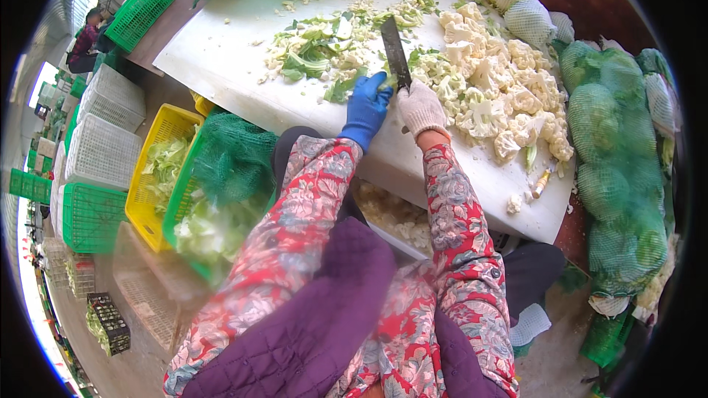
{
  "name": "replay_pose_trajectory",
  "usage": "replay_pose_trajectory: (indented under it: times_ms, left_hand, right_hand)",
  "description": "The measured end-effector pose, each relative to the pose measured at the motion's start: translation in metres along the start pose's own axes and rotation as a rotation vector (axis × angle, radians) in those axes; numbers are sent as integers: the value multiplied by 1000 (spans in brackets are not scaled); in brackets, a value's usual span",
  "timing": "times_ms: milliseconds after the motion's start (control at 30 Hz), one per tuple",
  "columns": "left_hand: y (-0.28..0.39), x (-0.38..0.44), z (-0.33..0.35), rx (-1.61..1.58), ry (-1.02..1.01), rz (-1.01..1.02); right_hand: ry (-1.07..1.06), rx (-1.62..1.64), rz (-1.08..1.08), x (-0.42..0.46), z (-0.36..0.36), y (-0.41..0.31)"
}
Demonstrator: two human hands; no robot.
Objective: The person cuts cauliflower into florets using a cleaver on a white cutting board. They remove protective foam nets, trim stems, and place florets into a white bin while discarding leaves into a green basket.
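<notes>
My right hand (422, 108), in a white knit glove, grips a knife (394, 47) with a broad dark blade pointing away from me. Close beside it is my left hand (367, 105) in a blue glove, its fingers curled. A blurred pale-green bit shows by the left fingertips; whether they hold it cannot be made out. Both hands are over a white tabletop (221, 61). Beyond the left hand lie cut green leaves and crumbs (312, 55). To the right of the knife spreads a heap of cut cauliflower florets (492, 83).
Green net sacks of cauliflower (614, 171) line the right side; foam-netted heads (528, 22) stand along the back. At left are a yellow crate (160, 177) and a green crate (180, 204) with leaves. A container of cauliflower pieces (398, 221) sits below the table. A person (84, 44) sits far left.
</notes>
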State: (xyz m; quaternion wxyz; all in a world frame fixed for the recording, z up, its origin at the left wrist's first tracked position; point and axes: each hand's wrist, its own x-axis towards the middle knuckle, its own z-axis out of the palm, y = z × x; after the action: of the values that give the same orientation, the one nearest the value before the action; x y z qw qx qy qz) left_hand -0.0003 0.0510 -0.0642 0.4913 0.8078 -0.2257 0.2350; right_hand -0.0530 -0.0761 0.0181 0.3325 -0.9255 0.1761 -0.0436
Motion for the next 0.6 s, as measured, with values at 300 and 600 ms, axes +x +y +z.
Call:
replay_pose_trajectory:
  times_ms: [300,600]
  left_hand:
    - [28,6,-29,-566,-3,-233]
    - [67,6,-157,-1037,101,-339]
  right_hand:
    - [189,717,78,6,4,45]
    - [144,915,30,-45,-34,48]
